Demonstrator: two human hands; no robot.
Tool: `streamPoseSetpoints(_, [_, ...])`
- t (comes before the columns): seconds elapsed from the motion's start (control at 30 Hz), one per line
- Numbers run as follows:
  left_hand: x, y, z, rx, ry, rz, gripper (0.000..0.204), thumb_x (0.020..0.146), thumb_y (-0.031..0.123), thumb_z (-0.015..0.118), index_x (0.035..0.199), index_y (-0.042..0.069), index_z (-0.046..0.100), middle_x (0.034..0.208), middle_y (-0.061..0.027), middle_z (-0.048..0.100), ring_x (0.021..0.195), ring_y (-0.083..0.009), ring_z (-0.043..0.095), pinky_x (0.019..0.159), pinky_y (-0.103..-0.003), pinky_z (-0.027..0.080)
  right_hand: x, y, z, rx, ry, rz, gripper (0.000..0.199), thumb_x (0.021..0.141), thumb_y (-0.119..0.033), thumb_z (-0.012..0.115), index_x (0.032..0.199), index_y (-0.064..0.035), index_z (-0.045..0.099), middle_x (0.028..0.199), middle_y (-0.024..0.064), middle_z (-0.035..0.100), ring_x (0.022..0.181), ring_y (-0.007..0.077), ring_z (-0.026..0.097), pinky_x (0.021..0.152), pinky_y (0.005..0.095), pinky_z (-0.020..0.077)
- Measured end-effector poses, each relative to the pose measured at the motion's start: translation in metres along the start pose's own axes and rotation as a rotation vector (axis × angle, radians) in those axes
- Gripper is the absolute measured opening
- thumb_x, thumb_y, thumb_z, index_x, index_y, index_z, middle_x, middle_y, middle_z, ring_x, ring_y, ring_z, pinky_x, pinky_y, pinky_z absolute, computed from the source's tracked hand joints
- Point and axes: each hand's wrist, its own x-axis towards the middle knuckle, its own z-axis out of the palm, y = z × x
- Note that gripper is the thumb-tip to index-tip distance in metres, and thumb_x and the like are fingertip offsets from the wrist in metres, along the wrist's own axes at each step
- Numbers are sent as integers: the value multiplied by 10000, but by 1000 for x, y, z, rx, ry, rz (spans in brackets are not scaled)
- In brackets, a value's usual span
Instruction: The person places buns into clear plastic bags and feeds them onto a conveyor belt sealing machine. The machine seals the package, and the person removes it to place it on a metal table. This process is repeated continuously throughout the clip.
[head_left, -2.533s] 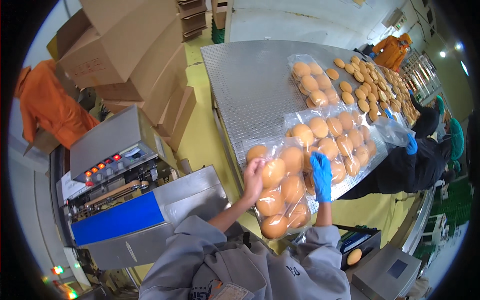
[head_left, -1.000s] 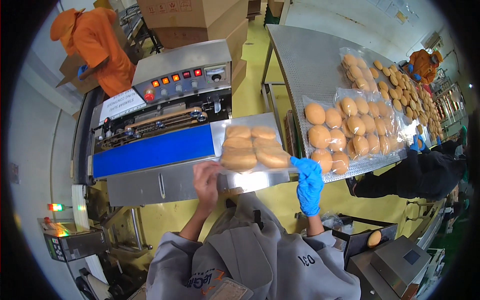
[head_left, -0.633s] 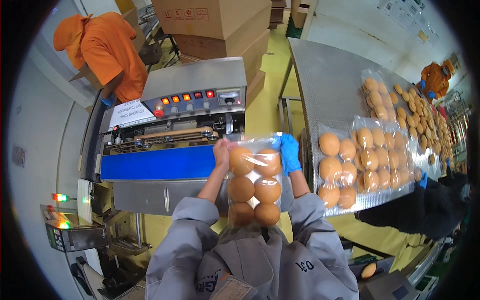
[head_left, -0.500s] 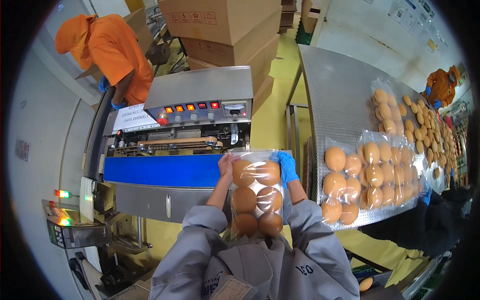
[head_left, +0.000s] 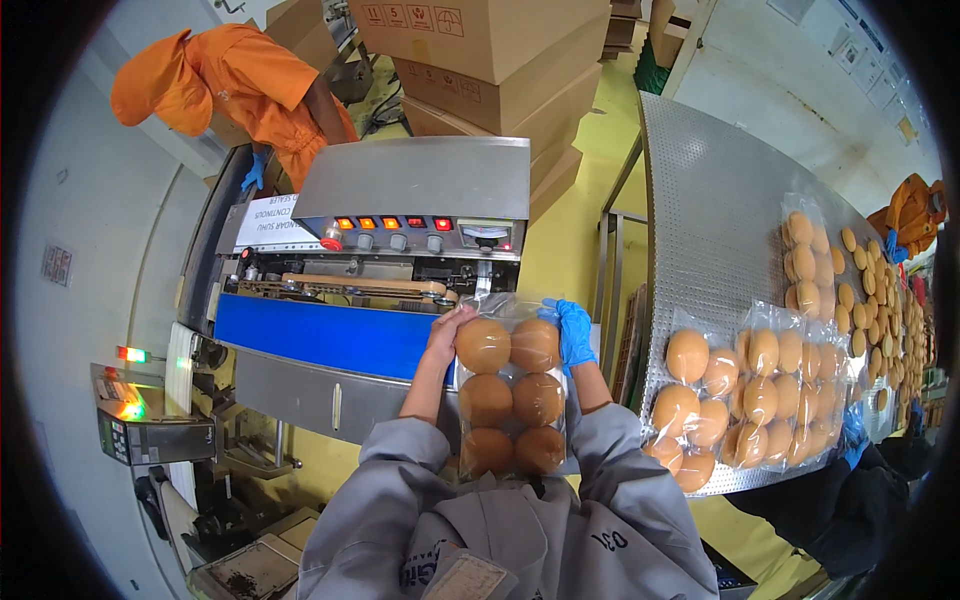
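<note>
Between both hands I hold a clear plastic bag (head_left: 512, 402) of round brown buns, upright in front of my chest. The buns lie in two columns. My bare left hand (head_left: 451, 335) grips the bag's upper left corner, its fingers closed on the film. At the upper right corner, my blue-gloved right hand (head_left: 574, 335) pinches the plastic. Just beyond the bag stands a sealing machine (head_left: 415, 185) with lit red and orange switches. Its blue conveyor belt (head_left: 315, 332) runs to the left of my left hand.
On the right, a metal table (head_left: 690, 170) carries more bagged buns (head_left: 760, 395) and many loose buns (head_left: 868, 290). Cardboard boxes (head_left: 500, 40) are stacked behind the machine. A person in orange (head_left: 250, 85) bends at the far left; another person (head_left: 910, 215) works beyond the table.
My view has shifted, so the machine and table appear further right. The bag stays in both hands, its top edge slightly higher. The person in orange at left has moved their arm.
</note>
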Motion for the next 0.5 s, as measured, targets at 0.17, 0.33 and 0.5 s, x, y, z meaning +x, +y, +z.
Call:
streamPoseSetpoints(0.17, [13, -30, 8, 80, 180, 141, 203, 849, 125, 613, 995, -16, 617, 962, -95, 653, 851, -178, 624, 757, -279, 502, -2, -10, -16, -19, 169, -91, 119, 895, -90, 479, 887, -7, 563, 811, 99, 619, 698, 192, 607, 649, 324, 533])
streamPoseSetpoints(0.33, [13, -41, 13, 237, 300, 254, 113, 831, 59, 598, 905, -10, 648, 838, -65, 656, 758, -133, 609, 682, -245, 480, 1, 2, -38, -15, 231, -230, 123, 844, -43, 515, 747, -19, 585, 708, 53, 591, 606, 141, 561, 577, 296, 501])
streamPoseSetpoints(0.5, [9, -13, -11, 169, 276, 188, 103, 824, 55, 596, 897, 5, 650, 792, -48, 640, 698, -117, 590, 644, -241, 467, -8, 5, -10, -81, 183, -167, 116, 862, -66, 523, 783, -10, 586, 755, 62, 601, 667, 150, 585, 616, 301, 515])
